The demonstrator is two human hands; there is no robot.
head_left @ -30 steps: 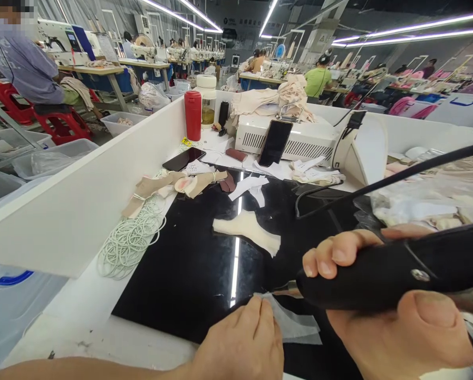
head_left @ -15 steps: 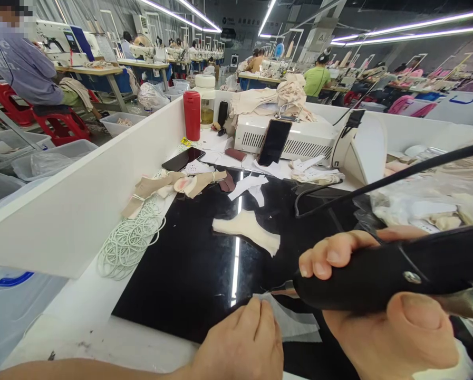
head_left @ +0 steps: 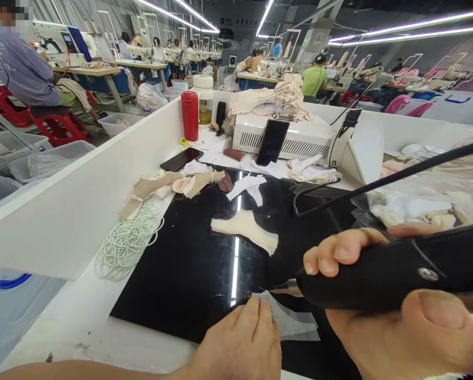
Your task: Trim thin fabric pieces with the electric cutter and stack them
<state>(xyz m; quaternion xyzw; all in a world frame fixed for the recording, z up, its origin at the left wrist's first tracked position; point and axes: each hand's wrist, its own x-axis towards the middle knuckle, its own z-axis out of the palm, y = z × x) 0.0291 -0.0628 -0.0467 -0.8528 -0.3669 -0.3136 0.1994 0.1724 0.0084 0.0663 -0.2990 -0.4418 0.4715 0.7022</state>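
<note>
My left hand [head_left: 242,338] has its fingers together and bent down, holding the edge of a sheer whitish fabric piece [head_left: 293,319] against the glossy black board [head_left: 173,285]. My right hand [head_left: 394,338] is wrapped round a thick black-handled tool [head_left: 363,277] with a narrow, flat metal tip [head_left: 287,287]. That tip points left, close to the fabric's upper edge; whether it touches cannot be seen. Beyond my hands, a cream padded cutout [head_left: 246,229] lies on the board, with white cut pieces [head_left: 248,189] farther back.
A black cable [head_left: 398,182] arches over the right side. Coiled pale cord [head_left: 127,245] and tied beige pieces [head_left: 176,184] lie along the left. At the back are a red bottle [head_left: 190,116], a phone [head_left: 272,141] and a white vented box [head_left: 244,138]. Low white walls [head_left: 81,184] border the bench.
My right hand has shifted slightly right, and the tool handle has turned a little with it. My left hand and the sheer fabric stay in nearly the same place. The whole view has drifted slightly.
</note>
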